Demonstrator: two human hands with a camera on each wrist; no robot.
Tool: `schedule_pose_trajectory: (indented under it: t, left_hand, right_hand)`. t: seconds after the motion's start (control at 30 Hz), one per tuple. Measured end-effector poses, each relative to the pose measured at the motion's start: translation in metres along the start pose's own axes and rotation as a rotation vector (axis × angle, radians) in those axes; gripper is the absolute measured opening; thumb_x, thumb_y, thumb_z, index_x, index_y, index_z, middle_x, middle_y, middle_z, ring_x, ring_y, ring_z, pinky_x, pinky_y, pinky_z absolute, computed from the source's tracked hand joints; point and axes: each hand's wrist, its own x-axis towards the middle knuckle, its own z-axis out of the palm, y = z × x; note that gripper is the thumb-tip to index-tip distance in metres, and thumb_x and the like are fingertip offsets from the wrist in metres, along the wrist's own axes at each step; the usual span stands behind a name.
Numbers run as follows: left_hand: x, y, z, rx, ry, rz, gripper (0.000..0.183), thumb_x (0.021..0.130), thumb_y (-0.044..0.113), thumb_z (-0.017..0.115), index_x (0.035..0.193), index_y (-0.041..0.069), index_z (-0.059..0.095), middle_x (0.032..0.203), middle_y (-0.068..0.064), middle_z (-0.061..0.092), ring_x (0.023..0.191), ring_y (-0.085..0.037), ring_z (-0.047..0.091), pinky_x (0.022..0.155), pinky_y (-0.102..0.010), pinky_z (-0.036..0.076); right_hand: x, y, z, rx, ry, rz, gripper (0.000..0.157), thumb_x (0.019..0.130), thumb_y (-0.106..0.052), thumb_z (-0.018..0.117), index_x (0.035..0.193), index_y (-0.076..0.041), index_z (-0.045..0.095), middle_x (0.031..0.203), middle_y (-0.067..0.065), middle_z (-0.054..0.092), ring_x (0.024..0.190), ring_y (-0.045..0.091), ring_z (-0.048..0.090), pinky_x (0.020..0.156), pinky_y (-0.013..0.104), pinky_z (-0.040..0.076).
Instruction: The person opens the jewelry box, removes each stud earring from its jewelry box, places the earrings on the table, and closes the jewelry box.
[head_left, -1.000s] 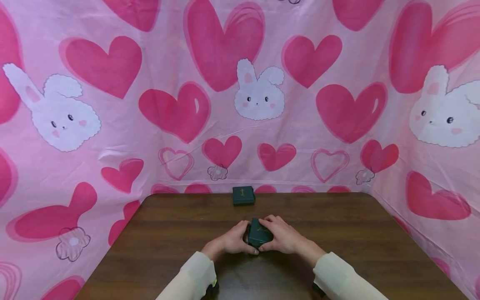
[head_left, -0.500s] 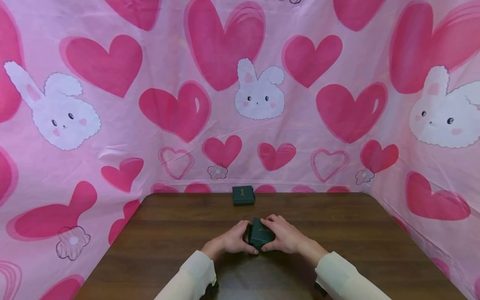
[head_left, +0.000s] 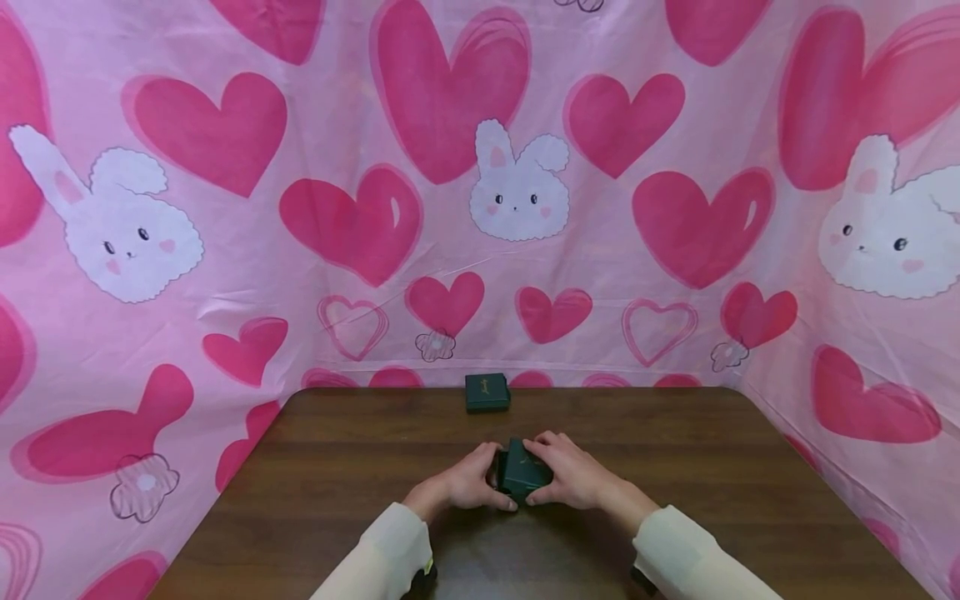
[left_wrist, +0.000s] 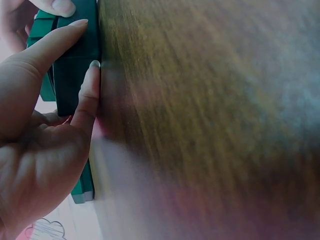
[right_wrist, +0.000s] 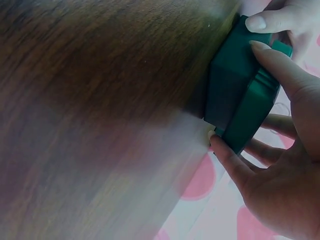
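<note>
Between my hands on the wooden table (head_left: pixel 360 467) are two dark green pieces, one on top of the other. The upper green box (head_left: pixel 528 467) bears gold script and sits askew, shifted right over the lower green box (left_wrist: pixel 75 75); whether the upper one is a lid I cannot tell. My left hand (head_left: pixel 471 482) grips the lower piece, thumb on its near side. My right hand (head_left: pixel 576 477) holds the upper piece between thumb and fingers. In the right wrist view, a gap line runs between the lower piece (right_wrist: pixel 232 70) and the upper piece (right_wrist: pixel 252 112).
Another green box (head_left: pixel 487 392) with gold script lies at the table's back edge, straight beyond my hands. Pink cloth (head_left: pixel 517 275) with hearts and rabbits hangs around the back and both sides of the table.
The upper green box has slid slightly right and turned a little with my right hand, showing more of the lower piece at the left. My left hand has stayed nearly still.
</note>
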Motion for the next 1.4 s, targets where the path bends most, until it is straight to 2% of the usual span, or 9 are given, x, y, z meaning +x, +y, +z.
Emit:
schedule_pose_trajectory:
  t: [1.07, 1.4]
  left_hand:
    - [0.000, 0.001, 0.000, -0.003, -0.006, -0.002, 0.068, 0.080, 0.021, 0.089, 0.132, 0.011, 0.046, 0.118, -0.002, 0.047, 0.104, -0.020, 0.050, 0.094, -0.039, 0.046]
    - [-0.002, 0.001, -0.001, -0.009, -0.004, -0.005, 0.069, 0.080, 0.021, 0.089, 0.132, 0.011, 0.046, 0.115, -0.002, 0.047, 0.104, -0.021, 0.050, 0.094, -0.041, 0.046]
  right_hand:
    - [-0.006, 0.006, -0.002, 0.001, -0.002, 0.016, 0.085, 0.080, -0.044, 0.087, 0.146, -0.003, 0.053, 0.136, 0.014, 0.053, 0.119, 0.030, 0.049, 0.100, 0.056, 0.049]
    - [-0.009, 0.010, -0.005, 0.009, -0.009, 0.044, 0.083, 0.080, -0.043, 0.087, 0.146, -0.006, 0.054, 0.137, 0.013, 0.053, 0.119, 0.029, 0.049, 0.100, 0.056, 0.048]
